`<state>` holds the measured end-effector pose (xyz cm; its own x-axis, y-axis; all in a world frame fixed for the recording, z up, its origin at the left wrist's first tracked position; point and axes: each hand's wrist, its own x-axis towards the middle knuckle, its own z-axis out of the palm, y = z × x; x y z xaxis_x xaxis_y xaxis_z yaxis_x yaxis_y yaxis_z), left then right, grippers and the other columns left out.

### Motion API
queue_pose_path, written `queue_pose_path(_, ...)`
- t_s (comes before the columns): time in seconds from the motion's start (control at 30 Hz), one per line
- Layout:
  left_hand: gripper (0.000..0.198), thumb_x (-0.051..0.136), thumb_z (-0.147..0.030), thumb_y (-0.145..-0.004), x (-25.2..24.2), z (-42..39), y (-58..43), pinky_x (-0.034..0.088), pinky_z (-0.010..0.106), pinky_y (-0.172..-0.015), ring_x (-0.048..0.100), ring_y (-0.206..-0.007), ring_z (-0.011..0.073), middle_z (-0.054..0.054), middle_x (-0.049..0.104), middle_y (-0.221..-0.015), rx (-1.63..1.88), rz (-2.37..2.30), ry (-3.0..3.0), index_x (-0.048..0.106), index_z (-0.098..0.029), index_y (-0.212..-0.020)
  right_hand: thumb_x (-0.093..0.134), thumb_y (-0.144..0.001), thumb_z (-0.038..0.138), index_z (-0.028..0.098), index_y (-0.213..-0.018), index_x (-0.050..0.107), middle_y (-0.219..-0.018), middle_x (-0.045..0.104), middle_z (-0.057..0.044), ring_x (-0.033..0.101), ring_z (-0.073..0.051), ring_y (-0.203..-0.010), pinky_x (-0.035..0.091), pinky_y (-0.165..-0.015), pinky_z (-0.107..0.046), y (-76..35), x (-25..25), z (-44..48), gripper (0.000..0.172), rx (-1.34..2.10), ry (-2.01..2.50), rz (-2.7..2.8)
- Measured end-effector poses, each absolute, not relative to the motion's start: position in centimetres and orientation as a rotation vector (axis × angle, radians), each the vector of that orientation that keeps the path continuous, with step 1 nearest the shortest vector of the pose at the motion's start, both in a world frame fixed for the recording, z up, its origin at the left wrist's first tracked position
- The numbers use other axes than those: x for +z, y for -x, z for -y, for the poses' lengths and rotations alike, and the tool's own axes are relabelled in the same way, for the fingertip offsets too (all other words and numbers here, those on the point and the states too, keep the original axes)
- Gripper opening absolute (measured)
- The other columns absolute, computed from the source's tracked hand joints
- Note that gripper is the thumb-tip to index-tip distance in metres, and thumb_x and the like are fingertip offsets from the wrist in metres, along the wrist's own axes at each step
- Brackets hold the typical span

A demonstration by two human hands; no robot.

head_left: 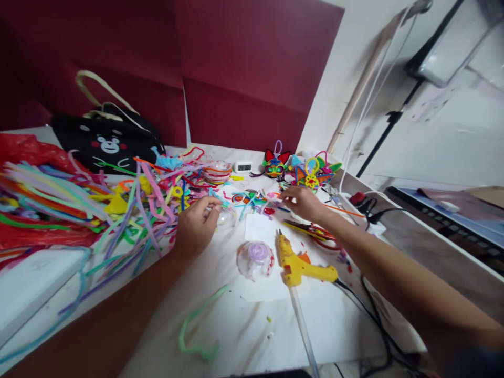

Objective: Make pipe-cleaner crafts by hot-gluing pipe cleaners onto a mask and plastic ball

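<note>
My left hand [198, 223] is curled beside a clear plastic dome [226, 218], thumb and fingertips drawn together. Whatever may be between them is too small to make out. Over a scatter of short coloured pieces, my right hand [302, 203] bends its fingers down in a pinch. An orange pipe cleaner [344, 211] shows on both sides of this hand; whether it is gripped or lies underneath I cannot tell. Nearer to me, a clear dome with a lilac coil [258, 254] on top rests on white paper [258, 227]. A yellow hot glue gun [293, 265] lies right of it.
Scissors [311, 231] lie beyond the glue gun. A heap of pipe cleaners [145, 205] spreads at left, by a white box [37, 286] and a black bag [108, 142]. Decorated ornaments [274, 164] and a small clock [243, 167] stand behind. Black cables [374, 310] run at right.
</note>
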<state>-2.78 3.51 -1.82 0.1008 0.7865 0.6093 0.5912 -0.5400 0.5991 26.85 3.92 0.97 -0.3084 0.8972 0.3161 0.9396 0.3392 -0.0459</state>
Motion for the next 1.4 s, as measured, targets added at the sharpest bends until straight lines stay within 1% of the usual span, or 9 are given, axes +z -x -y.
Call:
queue_pose_path(0.17,0.021,0.049,-0.027,-0.084,-2.3,-4.0,3.0,0.046,0.024,-0.061,0.063,-0.064,0.0161,0.002,0.067,-0.070,1.458,-1.368,-2.255,0.066,-0.016,-0.089,0.052,-0.085,0.007,0.017,-0.104,0.071,-0.107,0.067,-0.010,0.063,-0.018,-0.092,0.044,-0.078,-0.025,-20.8,-0.4,-8.5,0.028,-0.172,1.486,2.529)
queue_pose_path(0.43,0.019,0.048,-0.021,-0.085,-2.1,-3.5,2.9,0.049,0.024,-0.068,0.060,-0.062,0.0137,0.002,0.070,-0.080,1.433,-1.362,-2.304,0.066,-0.015,-0.090,0.046,-0.091,0.012,0.010,-0.091,0.070,-0.099,0.065,-0.016,0.057,-0.022,-0.093,0.040,-0.079,-0.030,-19.4,-0.8,-11.0,0.024,-0.206,1.434,2.636)
queue_pose_path(0.67,0.037,0.046,-0.028,-0.088,-2.2,-3.7,2.7,0.052,0.028,-0.076,0.063,-0.079,0.0168,0.013,0.062,-0.121,1.450,-1.283,-2.340,0.064,-0.011,-0.115,0.044,-0.092,0.013,0.010,-0.099,0.065,-0.095,0.067,-0.015,0.057,-0.021,-0.090,0.041,-0.081,-0.029,-19.1,1.0,-7.4,0.022,-0.114,1.254,2.588)
queue_pose_path(0.77,0.043,0.046,-0.033,-0.088,-2.3,-3.9,2.6,0.052,0.029,-0.074,0.063,-0.074,0.0157,0.015,0.058,-0.129,1.413,-1.273,-2.316,0.061,-0.011,-0.122,0.045,-0.090,0.011,0.010,-0.099,0.064,-0.094,0.067,-0.014,0.057,-0.020,-0.088,0.042,-0.081,-0.028,-18.9,1.5,-5.9,0.021,-0.035,1.153,2.574)
queue_pose_path(0.87,0.043,0.050,-0.037,-0.087,-2.3,-3.8,2.5,0.048,0.024,-0.056,0.058,-0.053,0.0104,0.010,0.068,-0.105,1.323,-1.203,-2.139,0.059,-0.013,-0.122,0.046,-0.088,0.010,0.012,-0.095,0.064,-0.091,0.066,-0.012,0.057,-0.019,-0.085,0.043,-0.079,-0.027,-18.6,1.7,-4.8,0.019,0.056,1.068,2.563)
queue_pose_path(0.93,0.033,0.053,-0.039,-0.086,-2.3,-3.6,2.5,0.040,0.020,-0.045,0.051,-0.044,0.0092,0.001,0.066,-0.070,1.244,-1.125,-2.000,0.063,-0.015,-0.106,0.048,-0.087,0.010,0.013,-0.092,0.064,-0.086,0.066,-0.009,0.057,-0.017,-0.078,0.043,-0.074,-0.025,-18.4,1.6,-4.2,0.016,0.130,1.033,2.555)
queue_pose_path(1.0,0.025,0.056,-0.040,-0.084,-2.3,-3.6,2.5,0.034,0.019,-0.042,0.047,-0.041,0.0092,-0.003,0.057,-0.050,1.201,-1.082,-1.895,0.063,-0.016,-0.082,0.051,-0.086,0.011,0.014,-0.090,0.064,-0.079,0.065,-0.006,0.056,-0.014,-0.070,0.042,-0.068,-0.023,-18.3,1.5,-3.8,0.014,0.216,1.019,2.536)
queue_pose_path(1.1,0.028,0.058,-0.041,-0.081,-2.2,-3.7,2.4,0.033,0.019,-0.040,0.045,-0.040,0.0083,-0.003,0.058,-0.048,1.205,-1.085,-1.777,0.056,-0.017,-0.068,0.053,-0.086,0.014,0.014,-0.092,0.065,-0.071,0.064,-0.002,0.056,-0.012,-0.061,0.042,-0.062,-0.021,-18.4,1.3,-3.5,0.013,0.345,1.040,2.471)
queue_pose_path(1.4,0.024,0.061,-0.038,-0.077,-1.6,-3.3,1.9,0.029,0.019,-0.037,0.041,-0.036,0.0066,-0.003,0.056,-0.045,1.201,-1.065,-1.648,0.056,-0.016,-0.067,0.057,-0.084,0.025,0.010,-0.092,0.068,-0.068,0.065,-0.001,0.054,-0.010,-0.058,0.042,-0.056,-0.020,-20.5,0.9,-2.7,0.020,0.531,1.095,2.347)
